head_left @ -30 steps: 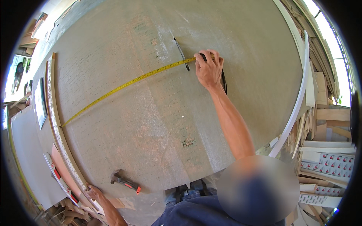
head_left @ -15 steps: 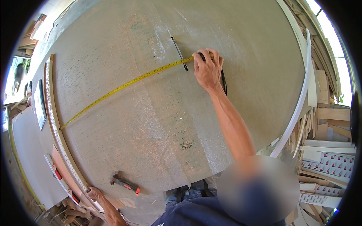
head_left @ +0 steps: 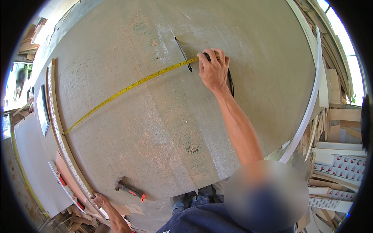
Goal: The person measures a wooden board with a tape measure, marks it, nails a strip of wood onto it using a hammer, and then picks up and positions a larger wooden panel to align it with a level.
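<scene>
The right hand (head_left: 213,70) is over the worktop (head_left: 252,39), its grip closed from above: fingers curled and bunched about the dark case of the tape (head_left: 134,85), most of which the hand hides. A black strap (head_left: 230,82) trails from beneath, along the right side of the wrist. The tape's yellow blade leaves the grip on the left and runs out across the worktop in a shallow bow to the inner edge of a long strip (head_left: 59,120) along the left side. It crosses the lower part of a pen (head_left: 182,52), which lies slantwise just left of the grip. The left hand (head_left: 99,200) is at the near end of the strip, touching it with fingers bent at its edge; how tightly that grip is closed, I cannot tell. A hammer (head_left: 130,188) lies on the worktop near the left hand, its red-tipped handle pointing toward the person's body (head_left: 194,217).
</scene>
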Demonstrator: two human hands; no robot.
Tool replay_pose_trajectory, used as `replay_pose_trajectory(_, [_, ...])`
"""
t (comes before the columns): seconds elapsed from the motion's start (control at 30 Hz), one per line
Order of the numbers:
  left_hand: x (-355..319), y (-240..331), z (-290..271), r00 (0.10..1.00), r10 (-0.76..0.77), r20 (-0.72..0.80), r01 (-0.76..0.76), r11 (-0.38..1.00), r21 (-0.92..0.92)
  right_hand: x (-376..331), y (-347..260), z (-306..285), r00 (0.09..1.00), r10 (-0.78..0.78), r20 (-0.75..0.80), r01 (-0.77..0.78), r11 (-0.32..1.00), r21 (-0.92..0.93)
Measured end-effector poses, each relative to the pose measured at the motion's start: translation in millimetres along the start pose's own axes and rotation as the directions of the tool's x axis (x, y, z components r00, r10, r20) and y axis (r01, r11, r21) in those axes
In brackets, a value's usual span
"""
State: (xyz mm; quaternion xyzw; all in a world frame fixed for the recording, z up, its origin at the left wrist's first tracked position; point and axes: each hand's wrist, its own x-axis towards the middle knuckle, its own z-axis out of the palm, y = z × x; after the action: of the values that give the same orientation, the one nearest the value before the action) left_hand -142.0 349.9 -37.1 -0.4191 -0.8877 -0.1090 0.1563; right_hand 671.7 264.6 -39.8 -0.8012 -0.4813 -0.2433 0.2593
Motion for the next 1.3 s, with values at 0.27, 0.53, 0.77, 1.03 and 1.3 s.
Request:
replay_pose_trajectory(0.27, [-1.1,3.4,-1.4,1.0,-0.003,0.023,0.003,1.0,0.003,-0.1,1.4,-0.4,1.0,0.002,-0.003,-0.002,1.0,-0.003])
replay_pose_trajectory(0.53, [-1.9,7.3,-4.2,0.997,-0.025,0.077,0.025,1.0,0.0,-1.4,1.1,-1.5,1.0,0.014,0.022,-0.013,1.0,-0.02])
replay_pose_trajectory(0.77, [-2.6,6.7,-3.6,0.998,-0.033,0.049,0.032,0.999,0.015,-1.0,1.1,-1.0,1.0,0.012,0.026,-0.011,1.0,-0.014])
replay_pose_trajectory(1.03, [-5.8,13.2,-11.7,0.995,-0.024,0.096,0.022,1.0,0.021,-1.9,2.9,0.0,1.0,0.007,0.014,-0.006,1.0,-0.021])
replay_pose_trajectory(1.3, [-14.9,27.2,-25.1,0.99,-0.019,0.139,0.014,0.999,0.037,-1.0,1.8,-1.3,0.999,0.017,0.027,-0.017,1.0,-0.013])
